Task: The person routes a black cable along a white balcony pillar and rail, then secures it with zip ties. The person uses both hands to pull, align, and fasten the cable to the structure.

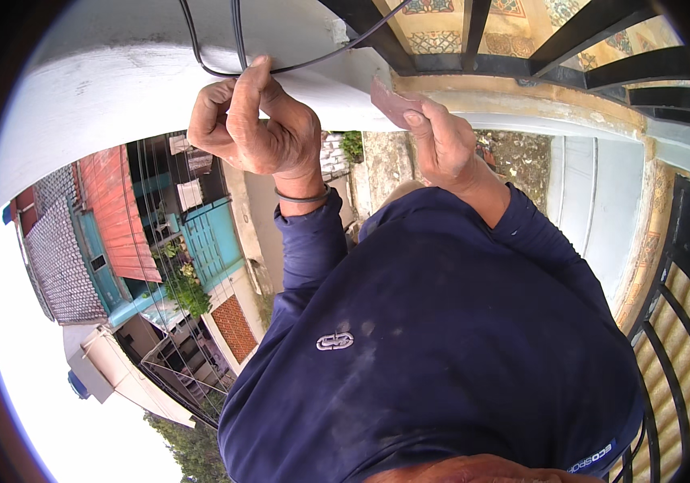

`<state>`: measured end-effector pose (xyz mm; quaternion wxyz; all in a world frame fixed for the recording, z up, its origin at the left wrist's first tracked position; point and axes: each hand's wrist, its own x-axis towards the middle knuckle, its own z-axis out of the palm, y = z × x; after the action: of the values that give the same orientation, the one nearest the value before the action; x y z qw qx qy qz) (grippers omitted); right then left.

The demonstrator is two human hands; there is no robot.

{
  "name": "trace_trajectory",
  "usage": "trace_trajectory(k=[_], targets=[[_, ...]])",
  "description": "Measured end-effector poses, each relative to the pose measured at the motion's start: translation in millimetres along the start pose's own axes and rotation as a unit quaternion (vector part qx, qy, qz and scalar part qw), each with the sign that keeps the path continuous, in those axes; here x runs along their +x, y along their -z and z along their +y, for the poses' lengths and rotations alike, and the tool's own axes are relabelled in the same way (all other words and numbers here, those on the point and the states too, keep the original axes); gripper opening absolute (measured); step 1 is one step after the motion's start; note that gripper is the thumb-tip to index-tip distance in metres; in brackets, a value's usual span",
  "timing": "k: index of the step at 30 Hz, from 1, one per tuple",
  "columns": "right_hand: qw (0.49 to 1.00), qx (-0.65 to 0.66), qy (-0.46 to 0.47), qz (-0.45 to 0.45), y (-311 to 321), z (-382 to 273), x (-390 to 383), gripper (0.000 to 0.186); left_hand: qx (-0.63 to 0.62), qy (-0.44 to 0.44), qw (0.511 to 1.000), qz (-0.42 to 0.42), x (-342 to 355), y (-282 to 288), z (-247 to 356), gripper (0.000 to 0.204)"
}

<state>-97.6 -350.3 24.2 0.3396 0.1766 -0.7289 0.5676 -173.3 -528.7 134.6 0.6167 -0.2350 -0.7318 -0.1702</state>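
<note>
My left hand (263, 122) is raised to the white wall (127, 88), with its fingers curled. Its index fingertip crosses the thin black cables (313, 63) and appears to hook them; the exact contact is partly hidden by the finger. To its right, my right hand (447, 145) pinches a folded piece of reddish-brown sandpaper (393, 103) between thumb and fingers. The sandpaper sticks out toward the wall's lower edge; whether it touches the surface I cannot tell.
A black metal railing (510, 66) with patterned tiles (433, 42) behind it runs along the upper right. More dark bars (687, 330) stand at the right. Overhead wires (145, 201) and houses with a red metal sheet (115, 213) lie beyond on the left.
</note>
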Motion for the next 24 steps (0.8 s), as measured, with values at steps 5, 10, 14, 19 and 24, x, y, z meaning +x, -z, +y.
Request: trace_trajectory(k=[5, 10, 14, 19, 24], targets=[[0.985, 0.020, 0.164, 0.049, -15.4, -6.0, 41.5, 0.019, -0.036, 0.045, 0.998, -0.039, 5.6, 12.8, 5.5, 0.028], [0.991, 0.021, 0.115, 0.069, -69.4, -11.0, 60.2, 0.020, -0.102, 0.075, 0.991, -0.038, 12.2, 22.0, 5.2, 0.031], [0.980, 0.182, -0.050, 0.064, -85.1, -27.6, 61.1, 0.029, -0.205, 0.132, 0.970, 0.010, 15.4, 17.0, 0.3, 0.031], [0.950, 0.256, -0.176, 0.008, -77.4, -22.7, 86.8, 0.044, -0.308, 0.200, 0.930, 0.005, 14.5, 12.8, -2.6, 0.025], [0.953, 0.239, -0.184, 0.003, -80.8, -25.5, 96.1, 0.044, -0.348, 0.233, 0.908, -0.011, 13.2, 14.8, -1.0, 0.021]])
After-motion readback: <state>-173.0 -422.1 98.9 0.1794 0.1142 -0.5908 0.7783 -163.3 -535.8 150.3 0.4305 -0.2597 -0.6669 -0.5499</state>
